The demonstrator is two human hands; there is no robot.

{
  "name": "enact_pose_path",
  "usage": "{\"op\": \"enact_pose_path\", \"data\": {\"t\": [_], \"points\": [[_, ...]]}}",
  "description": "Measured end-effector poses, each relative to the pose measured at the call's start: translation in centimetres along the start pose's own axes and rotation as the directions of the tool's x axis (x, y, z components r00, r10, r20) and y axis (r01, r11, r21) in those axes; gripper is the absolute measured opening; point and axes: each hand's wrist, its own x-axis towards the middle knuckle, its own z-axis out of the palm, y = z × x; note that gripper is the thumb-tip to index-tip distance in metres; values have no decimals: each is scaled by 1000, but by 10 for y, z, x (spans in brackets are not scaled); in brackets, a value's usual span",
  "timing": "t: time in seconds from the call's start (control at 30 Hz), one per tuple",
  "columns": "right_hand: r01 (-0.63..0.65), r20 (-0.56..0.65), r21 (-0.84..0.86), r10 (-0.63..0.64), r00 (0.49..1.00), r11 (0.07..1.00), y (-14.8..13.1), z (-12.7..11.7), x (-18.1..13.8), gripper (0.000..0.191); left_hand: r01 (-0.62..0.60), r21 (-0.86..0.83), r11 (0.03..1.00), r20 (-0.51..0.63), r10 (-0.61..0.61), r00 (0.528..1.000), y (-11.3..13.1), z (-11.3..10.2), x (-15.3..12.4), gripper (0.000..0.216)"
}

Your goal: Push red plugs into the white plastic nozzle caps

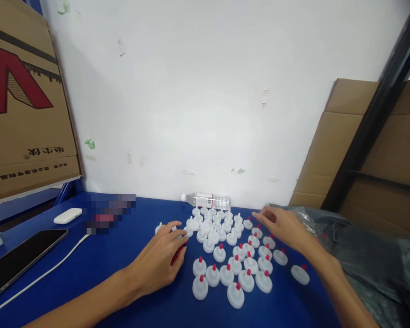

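Several white caps with red tips [235,266] stand in rows on the blue table [123,259]; further back are white caps [213,223] without red tips. My left hand [160,262] rests on the table left of the caps, fingers curled over something red I cannot make out, with a white cap [159,228] just beyond its fingertips. My right hand [282,228] hovers over the right side of the cap rows, fingers stretched toward the back caps and blurred by motion; nothing shows in it.
A clear water bottle [207,200] lies on its side by the wall. At left are a dark tablet [18,259], a white cable [44,273] and a small white device [67,215]. A grey plastic bag [369,255] fills the right. Cardboard boxes [20,114] stand on both sides.
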Motion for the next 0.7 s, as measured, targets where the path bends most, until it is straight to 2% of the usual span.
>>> {"op": "enact_pose_path", "data": {"t": [0.03,0.1,0.17,0.27,0.47,0.6,0.7], "points": [[81,1,42,-81,997,996,-11,0,-2,48,6,0,1000,7,-6,1000,0,0,-1,31],[296,28,179,-305,952,938,-32,3,-8,48,21,0,1000,18,-21,1000,-1,1,-3,32],[362,57,214,-381,923,907,-47,9,-14,47,23,0,1000,23,-23,999,-1,3,-3,32],[384,100,212,-411,906,898,-55,18,-20,46,4,3,1000,15,-4,1000,-2,5,-4,30],[395,115,186,-420,900,899,-55,26,-20,46,-15,-4,1000,-24,15,1000,-3,8,-4,31],[405,92,139,-419,904,904,-55,27,-17,40,-20,-11,1000,-20,20,1000,-4,10,-4,32],[376,32,67,-379,925,924,-54,28,-16,32,-17,-6,1000,-7,17,1000,-4,10,-4,34]]}}
